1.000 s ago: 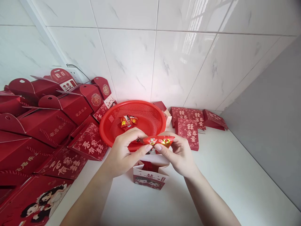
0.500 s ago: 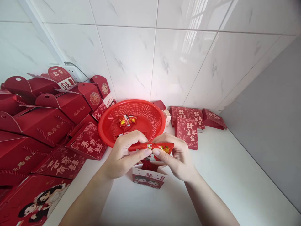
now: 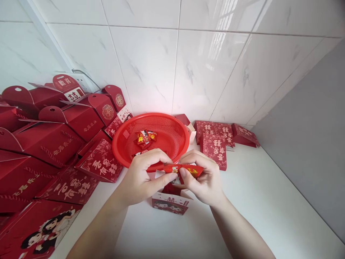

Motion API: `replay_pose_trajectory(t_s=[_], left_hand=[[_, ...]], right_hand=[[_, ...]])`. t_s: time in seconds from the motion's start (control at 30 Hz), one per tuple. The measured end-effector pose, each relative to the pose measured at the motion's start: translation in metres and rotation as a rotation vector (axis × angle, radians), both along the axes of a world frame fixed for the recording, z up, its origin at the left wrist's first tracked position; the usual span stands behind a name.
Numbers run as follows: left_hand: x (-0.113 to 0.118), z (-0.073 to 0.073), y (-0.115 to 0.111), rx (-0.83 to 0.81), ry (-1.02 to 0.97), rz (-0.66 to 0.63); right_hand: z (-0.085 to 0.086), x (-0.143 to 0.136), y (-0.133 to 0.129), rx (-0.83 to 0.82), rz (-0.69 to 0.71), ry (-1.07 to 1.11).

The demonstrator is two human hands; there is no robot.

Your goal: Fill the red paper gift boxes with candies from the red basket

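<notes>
Both hands (image 3: 172,176) pinching red packet (image 3: 185,169)

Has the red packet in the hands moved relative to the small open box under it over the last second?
Yes. The red packet has dropped slightly toward the small open box, with both hands still pinching it in front of the red basket.

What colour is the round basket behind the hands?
The basket is bright red perforated plastic, seen in the head view.
</notes>
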State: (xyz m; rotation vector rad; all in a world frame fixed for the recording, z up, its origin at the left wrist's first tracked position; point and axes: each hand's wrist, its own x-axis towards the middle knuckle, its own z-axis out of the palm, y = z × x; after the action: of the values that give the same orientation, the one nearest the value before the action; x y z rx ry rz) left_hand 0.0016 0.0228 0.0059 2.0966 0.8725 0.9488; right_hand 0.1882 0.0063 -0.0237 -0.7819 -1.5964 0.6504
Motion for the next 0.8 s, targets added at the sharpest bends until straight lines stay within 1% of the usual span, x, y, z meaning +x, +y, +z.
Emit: replay_pose_trajectory(t_s=[0.13,0.27,0.43,0.53,0.67,0.8], left_hand=[[0.0,0.001,-0.004,0.004,0.011,0.006],[-0.001,0.004,-0.008,-0.055,0.007,-0.02],[-0.002,0.005,-0.012,-0.08,-0.025,0.058],[-0.003,0.003,-0.012,-0.097,-0.084,0.07],[-0.004,0.001,-0.009,-0.123,-0.135,0.05],[-0.005,0.005,-0.008,-0.02,-0.037,0.05]], right_hand=[[0.001,0.002,-0.001,0.001,0.048,-0.019],[0.002,0.003,-0.003,-0.013,0.097,-0.025],[0.005,0.004,-0.003,-0.1,0.151,-0.021],[0.005,0.004,-0.003,-0.12,0.163,-0.008],[0.004,0.008,-0.002,-0.134,0.131,-0.008],[0.006,0.016,-0.003,-0.09,0.037,-0.05]])
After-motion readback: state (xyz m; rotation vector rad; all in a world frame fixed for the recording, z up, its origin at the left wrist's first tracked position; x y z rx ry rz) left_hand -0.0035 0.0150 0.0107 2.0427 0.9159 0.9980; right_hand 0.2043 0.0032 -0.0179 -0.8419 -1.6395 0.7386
